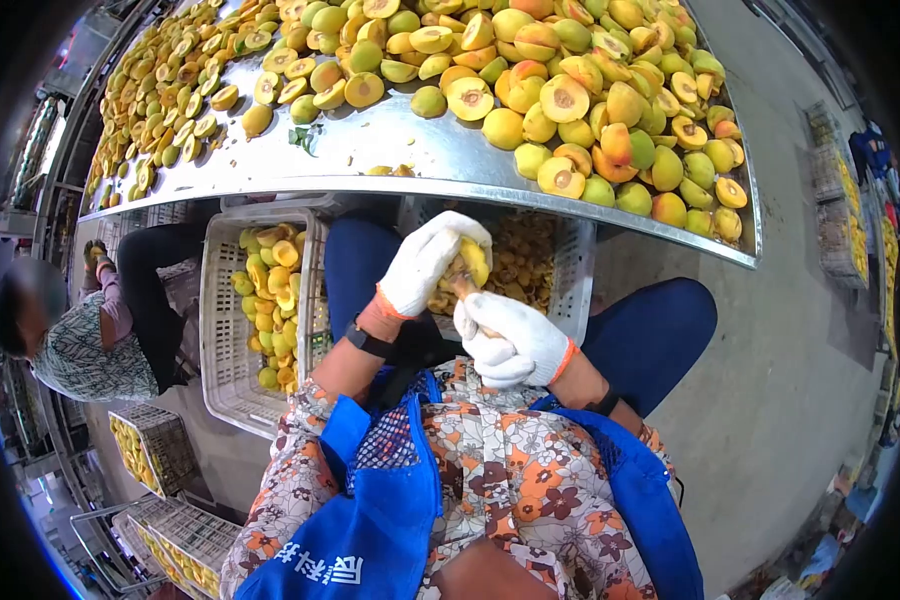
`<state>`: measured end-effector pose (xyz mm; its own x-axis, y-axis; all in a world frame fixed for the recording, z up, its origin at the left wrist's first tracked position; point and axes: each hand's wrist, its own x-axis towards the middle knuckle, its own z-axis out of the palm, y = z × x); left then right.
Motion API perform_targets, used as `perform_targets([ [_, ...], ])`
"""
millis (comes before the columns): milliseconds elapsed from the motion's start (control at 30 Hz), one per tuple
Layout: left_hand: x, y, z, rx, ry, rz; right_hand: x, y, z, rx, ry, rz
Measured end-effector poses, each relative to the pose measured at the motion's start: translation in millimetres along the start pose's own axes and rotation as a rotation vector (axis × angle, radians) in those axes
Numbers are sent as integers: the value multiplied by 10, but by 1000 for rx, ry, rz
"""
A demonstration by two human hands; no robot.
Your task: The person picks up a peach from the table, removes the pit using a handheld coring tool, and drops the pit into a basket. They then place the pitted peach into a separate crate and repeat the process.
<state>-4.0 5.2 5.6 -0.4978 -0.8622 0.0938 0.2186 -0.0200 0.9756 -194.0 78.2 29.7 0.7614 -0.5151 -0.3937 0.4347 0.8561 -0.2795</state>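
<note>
My left hand, in a white glove with an orange cuff, is closed around a yellow peach half. My right hand, gloved the same way, is closed on a small tool with a brownish shaft. Its tip meets the fruit, and most of the tool is hidden by my fingers. Both hands are over my lap, above a crate of brownish pits and scraps. Beside my left knee stands a pale plastic crate holding yellow peach halves.
In front is a metal table heaped with peach halves, its raised edge just beyond my hands. Another person sits at the left. Filled crates stand behind that person, and stacked crates are at the far right.
</note>
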Motion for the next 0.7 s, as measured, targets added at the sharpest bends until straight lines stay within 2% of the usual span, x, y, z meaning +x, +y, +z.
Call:
perform_targets([
  [67,-93,245,-163,72,-130,-127,25,9,43,4,-172,88],
  [100,-117,307,-223,141,-155,-98,43,6,53,-12,-173,118],
  [133,-228,400,-272,213,-84,-71,48,-20,58,-14,-187,121],
  [200,-375,458,-676,868,-46,368,13,-53,91,-381,-137,106],
  [233,-565,601,-783,577,232,10,-45,-96,108,-420,-44,78],
  [267,-685,802,-858,561,485,-274,-86,-103,65,-418,-49,76],
  [300,-864,752,-1227,984,503,-367,-124,-114,7,-513,110,39],
  [333,-795,1053,-1134,1673,316,-596,-154,-131,-70,-603,271,3],
  [400,-754,1031,-1331,2098,388,-407,-101,-82,-354,-589,259,56],
  [467,-284,971,-1184,1631,619,-281,-40,-7,-467,-1283,218,-350],
  [500,-7,830,-1066,1492,623,-164,-15,-27,-383,-1300,350,-209],
  [533,304,675,-970,1347,627,-43,3,1,-409,-1308,352,-210],
  [567,629,591,-908,1295,451,50,39,37,-489,-1360,382,-263],
  [600,928,480,-853,1388,372,133,53,60,-547,-1411,414,-315],
  [633,1175,415,-715,1471,347,59,40,59,-562,-1415,433,-304],
  [700,1594,217,-655,1537,227,105,-42,4,-498,-1414,443,-250],
])
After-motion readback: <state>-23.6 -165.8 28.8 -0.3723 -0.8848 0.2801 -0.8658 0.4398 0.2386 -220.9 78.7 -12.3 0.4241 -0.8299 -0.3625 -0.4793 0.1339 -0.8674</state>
